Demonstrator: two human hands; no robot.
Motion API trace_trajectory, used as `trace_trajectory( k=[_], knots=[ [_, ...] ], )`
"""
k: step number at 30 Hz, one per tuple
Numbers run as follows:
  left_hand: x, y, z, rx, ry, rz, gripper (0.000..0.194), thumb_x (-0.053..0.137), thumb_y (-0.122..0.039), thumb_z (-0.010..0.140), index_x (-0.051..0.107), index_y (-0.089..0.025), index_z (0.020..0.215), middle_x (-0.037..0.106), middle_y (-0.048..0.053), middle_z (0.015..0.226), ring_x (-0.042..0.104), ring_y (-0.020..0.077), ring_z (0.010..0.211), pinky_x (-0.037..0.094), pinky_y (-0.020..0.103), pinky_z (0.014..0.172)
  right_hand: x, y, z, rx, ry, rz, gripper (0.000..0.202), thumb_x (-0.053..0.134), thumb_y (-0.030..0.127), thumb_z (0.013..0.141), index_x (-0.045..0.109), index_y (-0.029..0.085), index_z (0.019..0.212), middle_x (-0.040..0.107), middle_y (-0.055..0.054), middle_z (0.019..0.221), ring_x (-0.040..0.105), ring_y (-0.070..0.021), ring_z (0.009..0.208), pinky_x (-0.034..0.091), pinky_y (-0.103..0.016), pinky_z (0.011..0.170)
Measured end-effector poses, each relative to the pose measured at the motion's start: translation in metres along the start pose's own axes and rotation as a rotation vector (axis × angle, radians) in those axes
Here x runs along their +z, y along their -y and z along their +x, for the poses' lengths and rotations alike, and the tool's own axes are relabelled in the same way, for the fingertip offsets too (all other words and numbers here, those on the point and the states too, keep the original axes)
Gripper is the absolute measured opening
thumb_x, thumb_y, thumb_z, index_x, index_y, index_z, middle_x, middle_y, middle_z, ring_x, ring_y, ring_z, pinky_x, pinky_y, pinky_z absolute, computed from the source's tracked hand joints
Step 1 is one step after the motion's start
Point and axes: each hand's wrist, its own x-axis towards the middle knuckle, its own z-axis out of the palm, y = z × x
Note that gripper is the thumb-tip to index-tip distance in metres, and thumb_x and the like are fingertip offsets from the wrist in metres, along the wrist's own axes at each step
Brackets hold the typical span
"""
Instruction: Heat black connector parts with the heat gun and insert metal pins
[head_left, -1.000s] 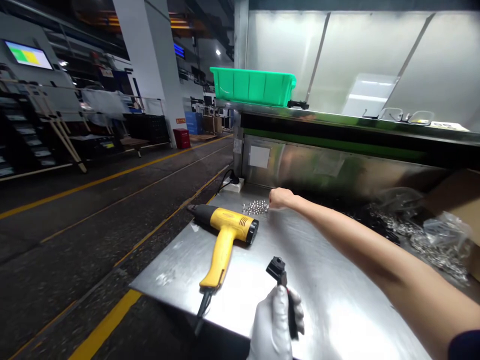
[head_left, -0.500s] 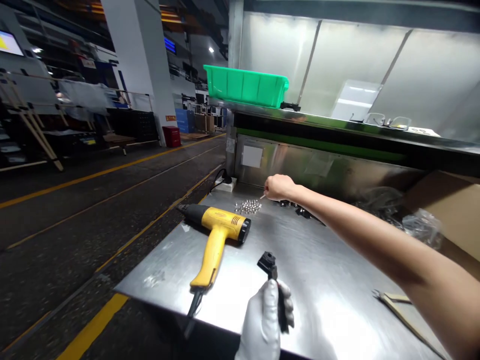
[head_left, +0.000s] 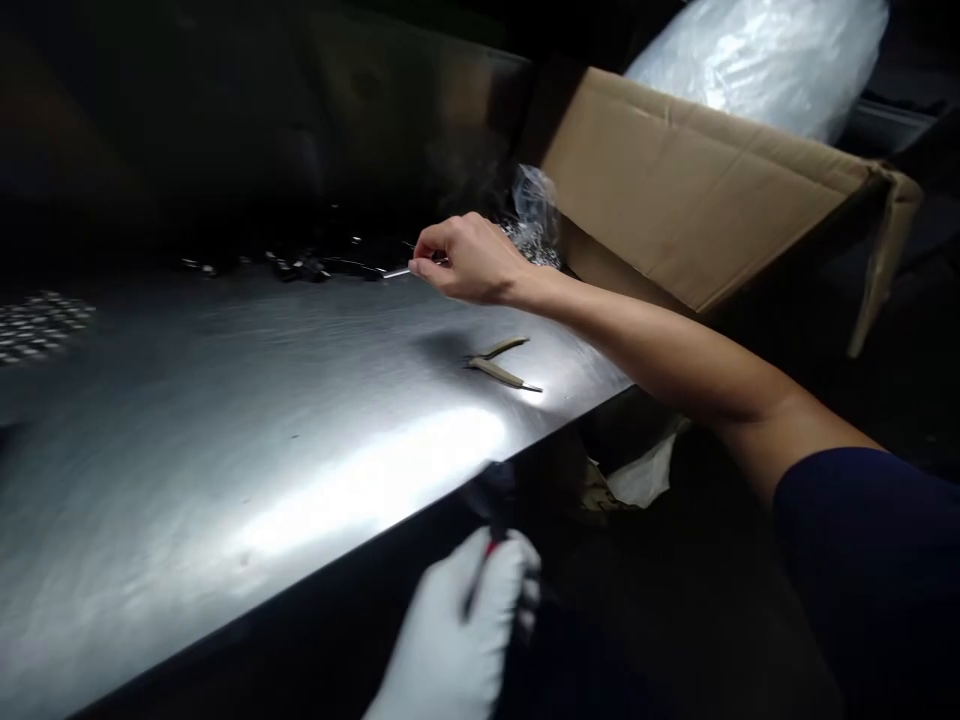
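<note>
My left hand (head_left: pixel 469 620), in a white glove, is closed around a black part (head_left: pixel 493 490) with a blocky head and a bit of red by the fingers. It is just off the table's front edge, and motion blurs the part. Bare, my right hand (head_left: pixel 472 260) hovers over the back of the metal table (head_left: pixel 187 420), pinching a thin light-coloured stick (head_left: pixel 397 272) that points left. Below that hand lies a pair of cutters (head_left: pixel 499 370) with tan handles spread apart. Small dark and shiny parts (head_left: pixel 296 265) lie along the back of the table.
Many small shiny metal pieces (head_left: pixel 45 325) are blurred at the far left. A cardboard box (head_left: pixel 697 190) stands at the back right, with clear plastic bags (head_left: pixel 536 205) by it and a large clear bag (head_left: pixel 765 65) behind. A dark wall runs behind the table.
My view has swung right, so the heat gun and green bin are out of sight. The right hand has moved from beside the shiny pieces to the right, stick still pinched; the left keeps the black part.
</note>
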Motion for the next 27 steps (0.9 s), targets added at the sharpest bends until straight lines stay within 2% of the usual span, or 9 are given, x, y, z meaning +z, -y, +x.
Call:
trace_trajectory(
  k=[3,5,7,9,12,18,22,25,27],
  knots=[
    [0.076,0.029,0.055,-0.211,0.332,0.196,0.039,0.060,-0.053,0.090,0.065,-0.015,0.084,0.061,0.003,0.067,0.056,0.0131,0.052,0.046,0.025,0.048,0.007,-0.032,-0.025,0.004,-0.063,0.102,0.031,0.051,0.033,0.099,0.073,0.013,0.107,0.072,-0.006,0.102,0.061,-0.0208,0.097,0.041,-0.034,0.089],
    [0.110,0.048,0.103,-0.405,0.558,0.172,0.029,0.061,-0.043,0.087,0.063,-0.014,0.082,0.059,0.002,0.064,0.055,0.0139,0.046,0.048,0.028,0.045,0.011,-0.045,-0.037,-0.011,-0.074,0.144,0.031,0.051,0.034,0.099,0.074,0.016,0.106,0.072,-0.005,0.100,0.061,-0.0203,0.094,0.041,-0.033,0.086],
    [0.130,0.066,0.150,-0.639,0.741,0.025,0.016,0.059,-0.027,0.080,0.062,-0.012,0.081,0.061,0.005,0.066,0.061,0.0179,0.051,0.055,0.035,0.049,0.013,-0.054,-0.046,-0.020,-0.074,0.179,0.029,0.051,0.034,0.098,0.074,0.018,0.104,0.072,-0.004,0.097,0.062,-0.0202,0.090,0.041,-0.032,0.081],
    [0.141,0.080,0.188,-0.824,0.845,-0.145,0.020,0.057,-0.018,0.071,0.062,-0.011,0.088,0.064,0.008,0.072,0.067,0.0224,0.062,0.060,0.045,0.059,0.017,-0.060,-0.054,-0.017,-0.060,0.211,0.027,0.052,0.034,0.098,0.075,0.020,0.101,0.072,-0.003,0.095,0.061,-0.0205,0.087,0.040,-0.031,0.076],
    [0.148,0.095,0.222,-0.942,0.947,-0.357,0.030,0.055,-0.013,0.067,0.059,-0.012,0.096,0.065,0.009,0.082,0.071,0.0303,0.088,0.059,0.059,0.074,0.025,-0.069,-0.063,0.016,-0.027,0.218,0.026,0.053,0.034,0.099,0.074,0.020,0.102,0.070,-0.001,0.093,0.058,-0.0183,0.085,0.036,-0.028,0.074],
    [0.155,0.111,0.221,-0.906,0.992,-0.446,0.042,0.055,-0.018,0.069,0.057,-0.011,0.111,0.068,0.016,0.102,0.068,0.0381,0.105,0.056,0.062,0.076,0.039,-0.078,-0.084,0.053,0.031,0.208,0.024,0.053,0.031,0.100,0.073,0.018,0.103,0.066,0.003,0.086,0.056,-0.0145,0.083,0.034,-0.025,0.075],
    [0.161,0.131,0.202,-0.827,0.960,-0.278,0.043,0.058,-0.012,0.061,0.057,-0.012,0.105,0.067,0.013,0.094,0.071,0.0357,0.093,0.045,0.075,0.082,0.041,-0.076,-0.099,0.059,0.016,0.212,0.025,0.052,0.031,0.101,0.072,0.016,0.103,0.071,-0.003,0.090,0.061,-0.0178,0.083,0.043,-0.031,0.078],
    [0.147,0.134,0.191,-0.733,0.900,-0.150,0.049,0.065,-0.010,0.051,0.059,-0.015,0.100,0.068,0.012,0.087,0.071,0.0320,0.074,0.047,0.076,0.078,0.052,-0.076,-0.101,0.067,0.029,0.202,0.025,0.058,0.036,0.101,0.069,0.015,0.101,0.069,-0.003,0.088,0.064,-0.0167,0.078,0.052,-0.036,0.079],
    [0.126,0.117,0.175,-0.612,0.776,-0.146,0.050,0.070,-0.011,0.048,0.062,-0.015,0.097,0.070,0.012,0.086,0.069,0.0279,0.068,0.048,0.072,0.081,0.059,-0.076,-0.098,0.060,0.044,0.182,0.024,0.059,0.037,0.101,0.068,0.015,0.101,0.069,-0.003,0.093,0.065,-0.0173,0.084,0.054,-0.038,0.082]
  ],
)
